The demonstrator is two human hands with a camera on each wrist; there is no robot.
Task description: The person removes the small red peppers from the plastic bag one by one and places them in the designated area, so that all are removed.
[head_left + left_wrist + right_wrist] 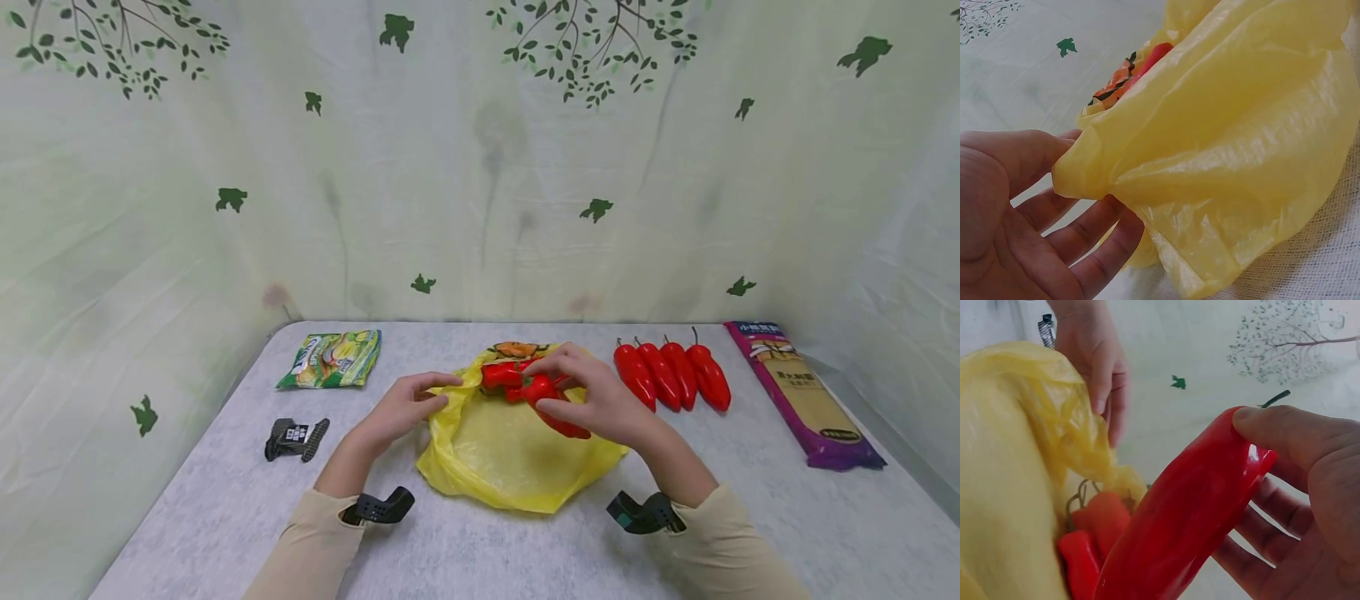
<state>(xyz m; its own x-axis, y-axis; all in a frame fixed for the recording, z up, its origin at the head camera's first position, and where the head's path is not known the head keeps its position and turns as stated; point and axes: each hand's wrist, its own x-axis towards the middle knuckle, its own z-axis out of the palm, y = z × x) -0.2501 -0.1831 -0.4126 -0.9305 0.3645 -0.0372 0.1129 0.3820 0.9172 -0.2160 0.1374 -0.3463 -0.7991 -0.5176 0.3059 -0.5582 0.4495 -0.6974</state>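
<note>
"What surrounds you?"
"Pale, greenish-white sheeting [450,242] hangs before me and along both sides, creased in places."
"Is it patterned?"
"Leafy branches [592,62] droop from its top, dark green birdlike shapes [396,32] dot it, and I see faint flowers [498,129] too."
"And below?"
"My surface [225,500] is mottled grey-white, its far left corner rounded, under soft light."

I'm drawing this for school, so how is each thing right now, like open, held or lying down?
Yellow bag: open, rim pinched by the left hand
Held red pepper: gripped by the right hand, tilted
Bagged peppers: inside the bag
Four other peppers: lying side by side
Green packet: lying flat
Black item: lying down
Purple-edged packet: lying flat
</note>
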